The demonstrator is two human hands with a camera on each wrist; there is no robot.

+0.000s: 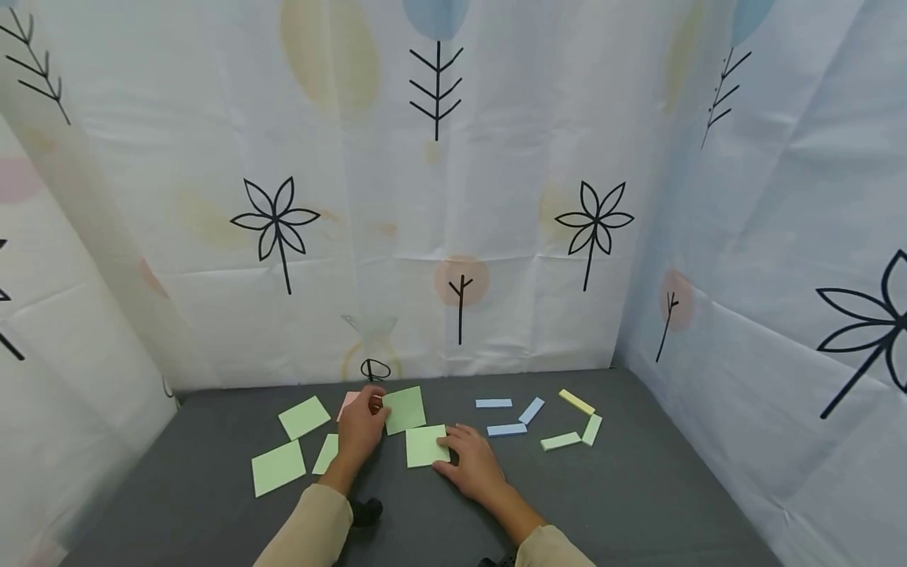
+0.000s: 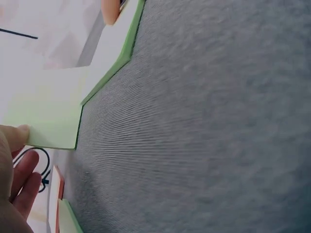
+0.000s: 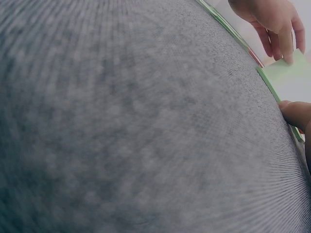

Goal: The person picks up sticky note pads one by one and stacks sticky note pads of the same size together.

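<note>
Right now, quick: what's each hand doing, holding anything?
Left hand: fingers pinch the edge of the upper green note.
Right hand: fingers lie flat on the lower green note, gripping nothing.

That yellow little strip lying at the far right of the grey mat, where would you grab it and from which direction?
Probably across its narrow width, near the middle, coming straight down from above. The yellow strip lies flat on the grey mat, long and thin, so its two long edges are the easiest to pinch. Its neighbours, the green strips, lie close at one end, so the middle seems freer.
</note>
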